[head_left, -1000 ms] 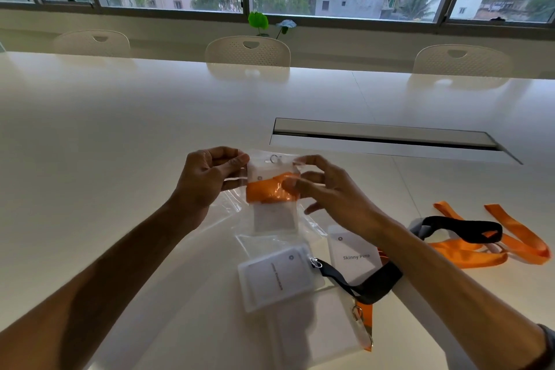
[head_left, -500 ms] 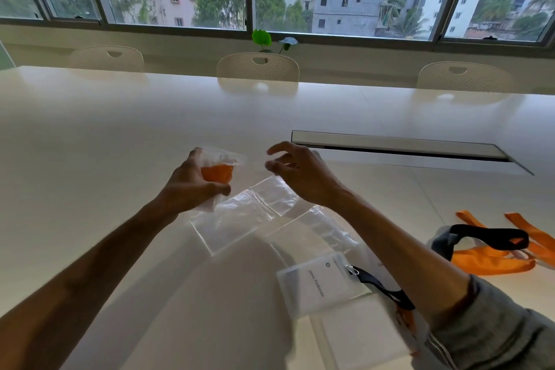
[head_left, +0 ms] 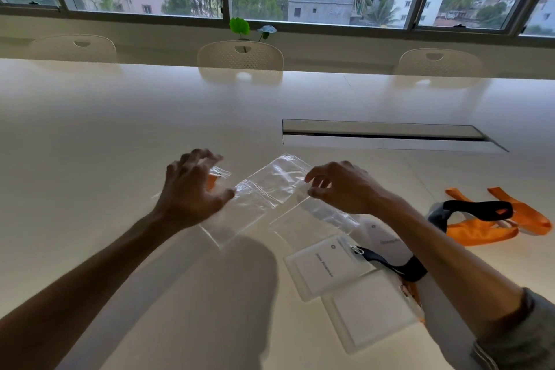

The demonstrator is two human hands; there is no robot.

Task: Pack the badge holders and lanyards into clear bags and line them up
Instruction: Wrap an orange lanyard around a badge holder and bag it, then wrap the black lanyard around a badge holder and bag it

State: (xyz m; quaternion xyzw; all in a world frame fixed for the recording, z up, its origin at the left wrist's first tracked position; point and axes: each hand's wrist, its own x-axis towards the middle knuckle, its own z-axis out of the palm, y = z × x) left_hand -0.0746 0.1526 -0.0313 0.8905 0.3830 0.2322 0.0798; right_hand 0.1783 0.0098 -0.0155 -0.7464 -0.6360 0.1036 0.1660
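A packed clear bag with an orange lanyard (head_left: 213, 179) lies on the white table (head_left: 90, 159), mostly hidden under my left hand (head_left: 192, 192), which hovers over it with fingers spread and grips nothing. Several empty clear bags (head_left: 274, 179) lie overlapping between my hands. My right hand (head_left: 339, 186) has its curved fingertips at the right edge of one empty bag, thumb and forefinger apart. A badge holder on a black lanyard (head_left: 327, 267) lies near my right forearm, beside another holder (head_left: 371, 318).
A loose pile of orange and black lanyards (head_left: 480, 221) lies at the right. A long cable slot (head_left: 384, 135) is cut into the table behind the bags. Three white chairs (head_left: 240, 54) stand along the far edge under the windows.
My left hand set the packed orange-lanyard bag down on the table and let go of it. My right hand dropped from the air to the edge of an empty bag.
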